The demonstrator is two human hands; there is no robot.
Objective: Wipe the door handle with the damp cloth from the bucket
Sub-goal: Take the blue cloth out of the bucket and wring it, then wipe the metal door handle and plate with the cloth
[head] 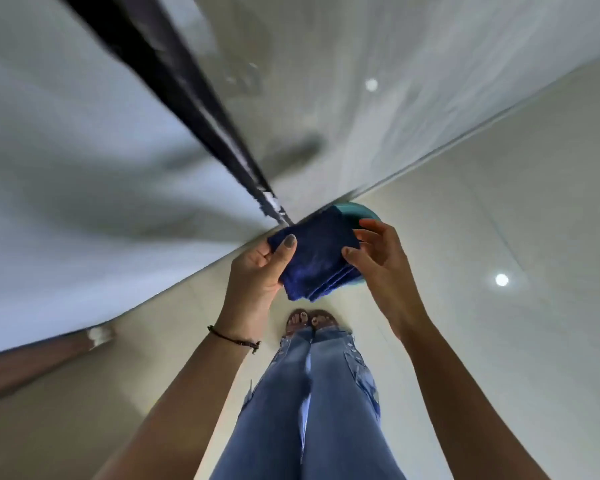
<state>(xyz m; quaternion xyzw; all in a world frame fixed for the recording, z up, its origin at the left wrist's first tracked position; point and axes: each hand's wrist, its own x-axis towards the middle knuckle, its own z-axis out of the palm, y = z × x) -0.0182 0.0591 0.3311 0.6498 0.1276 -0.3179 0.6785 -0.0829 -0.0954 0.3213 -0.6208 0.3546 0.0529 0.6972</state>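
- Cloth (314, 252), dark blue and folded into a thick pad of several layers, sits between my two hands, just below the middle of the view.
- My left hand (258, 268) grips the cloth at its 9 o'clock edge: the thumb is pressed across the top face and the other fingers are curled underneath.
- My right hand (378, 252) is at the cloth's 3 o'clock edge, fingers loosely spread; the thumb tip touches the corner of the pad, but I cannot tell whether the remaining fingers have any real hold on it.
- Behind the cloth, toward 1 o'clock, a teal bucket (362, 211) stands on the floor (499, 202); the cloth and my right fingers cover most of it, so only an arc of its rim shows.
- A dark vertical strip (174, 88) runs from 11 o'clock down to the cloth's top corner, with glossy pale panels on either side of it.
- At 6 o'clock my legs in blue jeans (312, 393) and my sandalled feet (310, 322) stand on the pale tiles; a thin dark bracelet (232, 337) circles my left wrist.
- Upper half is badly smeared by motion, and I cannot make out a door handle in the blur.
- Two bright round reflections (502, 279) glint on the shiny surfaces at 3 o'clock and 1 o'clock.
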